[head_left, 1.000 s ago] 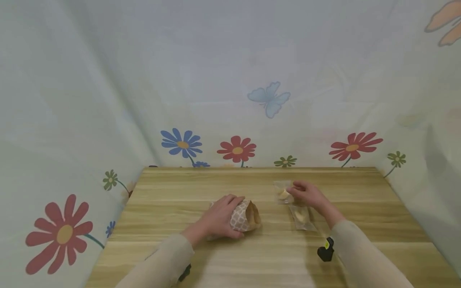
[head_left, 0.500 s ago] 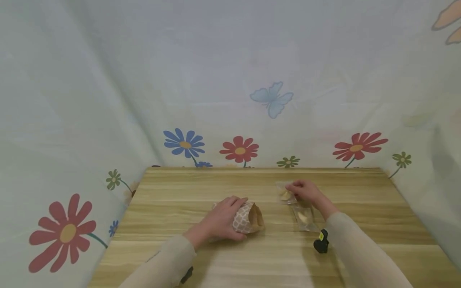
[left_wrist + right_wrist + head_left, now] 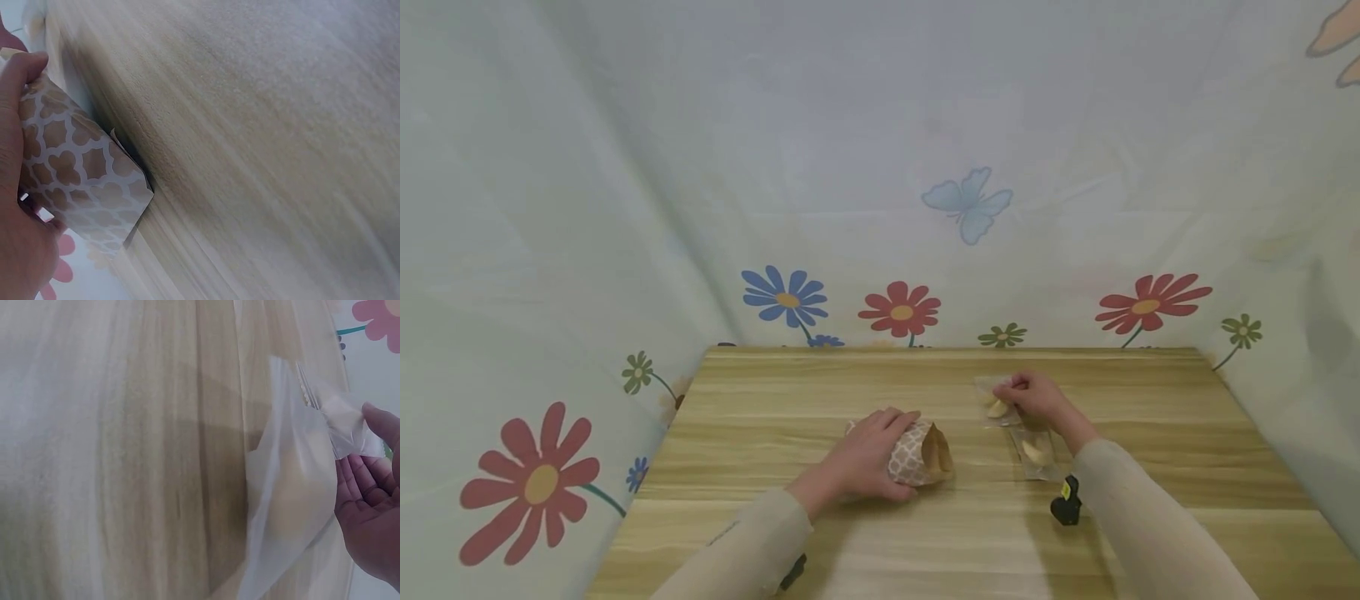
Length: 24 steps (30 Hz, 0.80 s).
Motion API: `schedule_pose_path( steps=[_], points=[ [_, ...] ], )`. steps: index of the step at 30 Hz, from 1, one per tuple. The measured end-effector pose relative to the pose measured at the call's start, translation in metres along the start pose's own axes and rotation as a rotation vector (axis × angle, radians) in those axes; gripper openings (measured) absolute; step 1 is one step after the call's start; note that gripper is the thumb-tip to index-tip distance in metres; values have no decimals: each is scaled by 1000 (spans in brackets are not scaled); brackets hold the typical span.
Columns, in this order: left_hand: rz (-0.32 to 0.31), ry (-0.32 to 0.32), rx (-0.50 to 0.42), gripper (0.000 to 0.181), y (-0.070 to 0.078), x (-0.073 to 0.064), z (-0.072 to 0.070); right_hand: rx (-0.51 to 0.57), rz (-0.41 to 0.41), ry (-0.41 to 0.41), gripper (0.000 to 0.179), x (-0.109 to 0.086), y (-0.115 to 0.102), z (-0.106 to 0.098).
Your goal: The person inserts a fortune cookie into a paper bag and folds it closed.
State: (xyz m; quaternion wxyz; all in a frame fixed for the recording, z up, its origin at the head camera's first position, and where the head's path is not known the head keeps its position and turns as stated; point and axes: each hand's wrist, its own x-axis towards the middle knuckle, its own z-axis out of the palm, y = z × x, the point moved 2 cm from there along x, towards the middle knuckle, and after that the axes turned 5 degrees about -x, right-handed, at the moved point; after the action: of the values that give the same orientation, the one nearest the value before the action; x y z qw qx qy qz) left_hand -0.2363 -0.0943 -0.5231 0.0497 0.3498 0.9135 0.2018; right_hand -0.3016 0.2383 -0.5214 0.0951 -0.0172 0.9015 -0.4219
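Note:
On the table lies a brown paper bag with a white lattice print, its mouth gaping to the right. My left hand grips it from above, thumb on the near side; the left wrist view shows the bag's folded bottom end. My right hand pinches the upper right part of a clear packet holding a pale yellow curved piece. A similar second packet lies just nearer, under the right wrist. In the right wrist view this nearer packet looms large before the pinched one.
The wood-grain table ends at a back edge against a white curtain printed with flowers and butterflies. A black device sits at the right wrist, and another shows under the left sleeve.
The right fingers have moved from the packet's right edge onto its upper part and now pinch it. My left hand stays on the bag. The head view has shifted slightly.

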Motion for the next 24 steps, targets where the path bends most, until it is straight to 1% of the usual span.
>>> schedule_pose_path(
  steps=[6,14,21,24],
  points=[
    [-5,5,-1,117,0,2,2,50,-1,17,29,-2,3,2],
    [2,5,21,117,0,3,2,0,-48,62,26,-2,3,3],
    [-13,4,15,117,0,0,1,20,-46,64,25,-5,3,4],
    [-14,5,16,117,0,0,2,31,-49,74,22,-6,3,6]
  ],
)
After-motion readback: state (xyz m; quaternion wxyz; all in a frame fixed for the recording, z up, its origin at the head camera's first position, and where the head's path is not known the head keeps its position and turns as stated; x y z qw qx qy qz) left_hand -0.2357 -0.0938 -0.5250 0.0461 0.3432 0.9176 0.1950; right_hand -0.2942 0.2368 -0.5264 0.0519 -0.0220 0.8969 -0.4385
